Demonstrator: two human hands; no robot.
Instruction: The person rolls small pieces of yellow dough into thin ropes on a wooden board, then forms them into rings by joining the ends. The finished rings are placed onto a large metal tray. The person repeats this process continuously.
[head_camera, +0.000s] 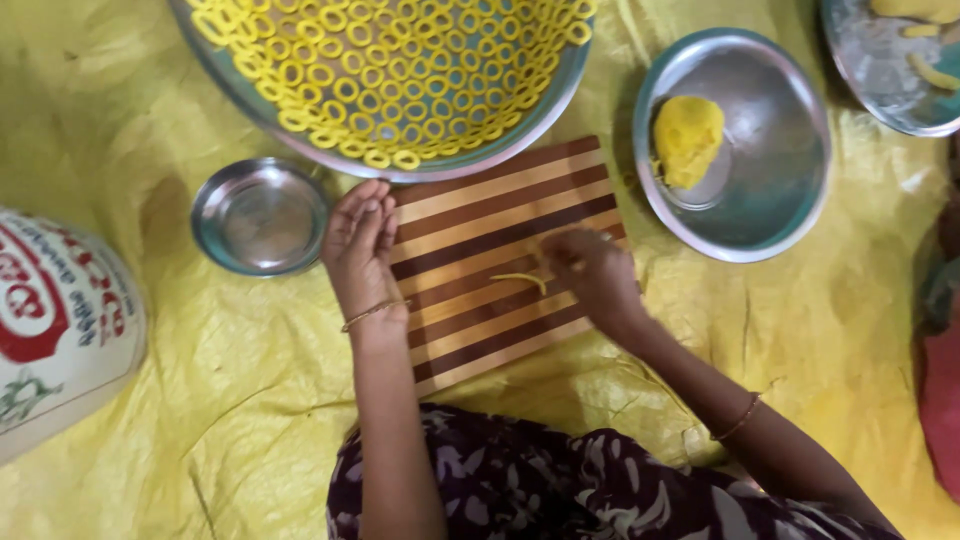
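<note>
Currently rolling: right hand (592, 268) closed on yellow dough strand (520, 280) over striped board (500, 215), left hand (362, 245) flat, released; next, curling ends into ring.

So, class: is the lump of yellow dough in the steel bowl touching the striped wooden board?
Apart. The head view shows the dough lump lying inside the steel bowl, whose rim and a strip of yellow sheet separate it from the board.

- Left hand (362, 245): rests flat at the left edge of the striped wooden board (500, 262).
- Right hand (592, 272): fingers curled over a thin yellow dough strip (519, 279) on the board.
- Steel bowl (736, 142): holds a yellow dough lump (686, 138).
- Large tray (400, 75): filled with yellow dough rings.
</note>
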